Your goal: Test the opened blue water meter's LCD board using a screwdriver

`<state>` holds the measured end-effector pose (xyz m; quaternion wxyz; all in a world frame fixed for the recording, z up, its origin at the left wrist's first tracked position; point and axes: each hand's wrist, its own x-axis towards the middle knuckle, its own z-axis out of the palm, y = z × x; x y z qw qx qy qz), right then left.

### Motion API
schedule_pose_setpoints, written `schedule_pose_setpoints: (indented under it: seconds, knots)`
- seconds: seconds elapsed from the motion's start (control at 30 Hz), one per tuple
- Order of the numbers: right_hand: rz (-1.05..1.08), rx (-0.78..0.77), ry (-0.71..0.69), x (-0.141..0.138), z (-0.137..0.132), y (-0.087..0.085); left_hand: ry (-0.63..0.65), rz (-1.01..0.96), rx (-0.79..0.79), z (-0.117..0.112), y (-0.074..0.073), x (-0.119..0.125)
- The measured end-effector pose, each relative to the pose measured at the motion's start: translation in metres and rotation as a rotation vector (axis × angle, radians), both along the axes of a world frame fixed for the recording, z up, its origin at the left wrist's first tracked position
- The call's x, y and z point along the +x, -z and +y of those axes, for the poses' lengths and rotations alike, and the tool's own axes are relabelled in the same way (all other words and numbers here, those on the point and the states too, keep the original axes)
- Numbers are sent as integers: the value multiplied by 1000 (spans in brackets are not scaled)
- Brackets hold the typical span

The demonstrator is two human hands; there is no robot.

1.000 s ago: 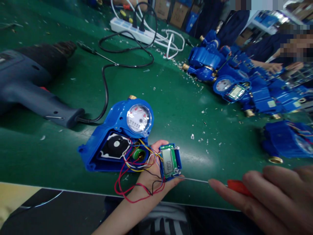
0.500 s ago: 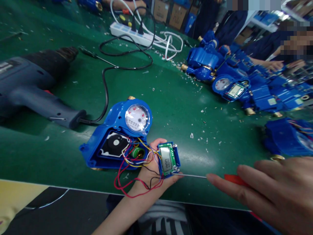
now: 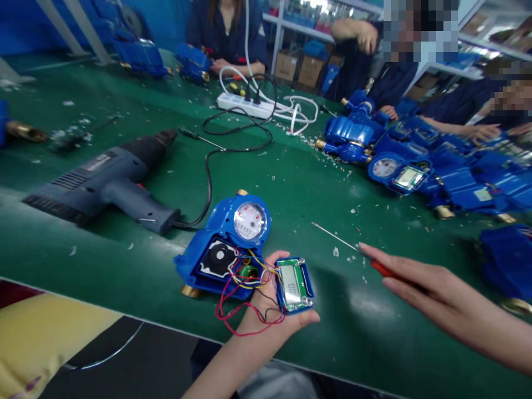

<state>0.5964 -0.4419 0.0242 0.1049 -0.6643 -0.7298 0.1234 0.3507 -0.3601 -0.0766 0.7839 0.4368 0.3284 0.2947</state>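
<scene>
My left hand grips a small display module, a green circuit board with a grey LCD in a blue frame. Red, yellow, black and other wires run from it into the open housing of a blue water meter. That meter lies just left of the hand, its round dial facing up and a black disc-shaped part showing inside. My right hand is closed around the red handle of a screwdriver. The screwdriver's thin shaft points up and left, apart from the module.
A grey heat gun lies at left, its black cord looping toward a white power strip. Several blue meters crowd the right side. Another screwdriver rests near the heat gun's nozzle. Co-workers sit and stand across the green table.
My right hand has drawn the screwdriver away from the module's lower corner, and its tip now points up and left. The view has tilted up, showing more of the far side.
</scene>
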Motion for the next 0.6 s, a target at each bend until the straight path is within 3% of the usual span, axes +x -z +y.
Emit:
schedule_pose_setpoints:
  seconds: [0.13,0.2,0.27,0.4,0.5,0.6]
  knots:
    - [-211,185,4,3,6,67,-53,-5,19,-3,10,4]
    - [-237,361,-28,-3,16,86,-50,12,36,-1,14,8]
    - [-143,386,-103,-15,27,92,-46,-47,35,3,15,12]
    - [204,121,-264,-40,45,89,-21,-190,81,10,12,18]
    - [366,-10,-242,-50,58,92,22,-219,121,14,10,14]
    - [298,61,-201,-50,70,99,85,-68,165,10,-1,4]
